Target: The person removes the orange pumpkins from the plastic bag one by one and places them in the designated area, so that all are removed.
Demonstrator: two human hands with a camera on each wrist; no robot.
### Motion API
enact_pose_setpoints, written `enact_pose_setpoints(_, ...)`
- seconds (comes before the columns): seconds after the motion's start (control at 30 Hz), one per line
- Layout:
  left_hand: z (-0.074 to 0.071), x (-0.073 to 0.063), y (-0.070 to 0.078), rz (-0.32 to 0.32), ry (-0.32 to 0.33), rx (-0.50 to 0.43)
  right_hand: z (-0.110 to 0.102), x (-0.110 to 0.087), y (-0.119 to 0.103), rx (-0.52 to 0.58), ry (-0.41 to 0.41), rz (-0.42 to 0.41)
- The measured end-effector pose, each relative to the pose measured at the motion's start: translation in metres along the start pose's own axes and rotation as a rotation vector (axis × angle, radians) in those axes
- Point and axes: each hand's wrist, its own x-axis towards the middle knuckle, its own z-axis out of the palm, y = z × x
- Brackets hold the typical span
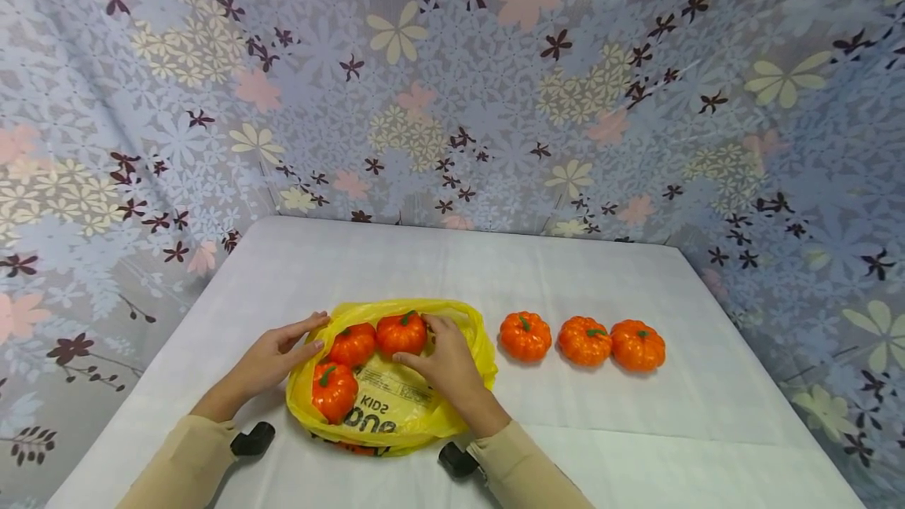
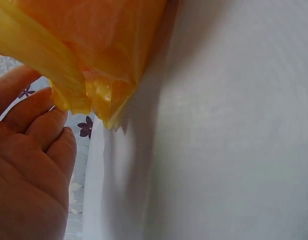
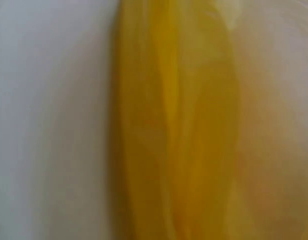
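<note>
A yellow plastic bag [image 1: 396, 407] lies wide at the mouth on the white table, dark print showing inside it. Three small orange toy pumpkins with green stems are in it: one at the front left [image 1: 335, 393], another pumpkin [image 1: 353, 346] behind that, and a third pumpkin [image 1: 401, 334] at the back. My right hand [image 1: 448, 364] reaches inside and holds the back pumpkin, thumb at its front and fingers along its right side. At the left rim, my left hand [image 1: 272, 356] touches the bag with extended fingers [image 2: 31, 110]; its thumb overlaps the rim in the head view.
Right of the bag, three more orange pumpkins stand in a row: a near one [image 1: 525, 336], a middle one [image 1: 584, 341] and a far one [image 1: 638, 346]. Black wrist devices [image 1: 253, 440] sit below both hands. Flowered cloth [image 1: 452, 100] hangs behind and beside the table [image 1: 636, 430].
</note>
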Motion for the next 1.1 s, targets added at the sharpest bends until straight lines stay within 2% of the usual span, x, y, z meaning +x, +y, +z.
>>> enact_pose_setpoints(0.17, 0.000, 0.001, 0.000, 0.004, 0.000, -0.003, -0.001, 0.000, 0.001, -0.001, 0.009, 0.014)
enact_pose_setpoints(0.47, 0.001, 0.001, 0.001, 0.008, 0.007, -0.003, -0.004, -0.003, 0.003, 0.079, 0.001, 0.003)
enact_pose_setpoints(0.7, 0.004, 0.002, -0.004, -0.014, 0.008, -0.001, -0.007, -0.007, 0.003, 0.064, -0.011, 0.000)
enact_pose_setpoints(0.93, 0.003, 0.002, -0.004, -0.009, 0.007, 0.008, -0.014, -0.010, -0.001, 0.045, -0.004, -0.022)
enact_pose_setpoints(1.1, 0.003, 0.002, -0.003, 0.001, 0.006, 0.019, -0.021, -0.012, -0.005, 0.073, 0.004, -0.036)
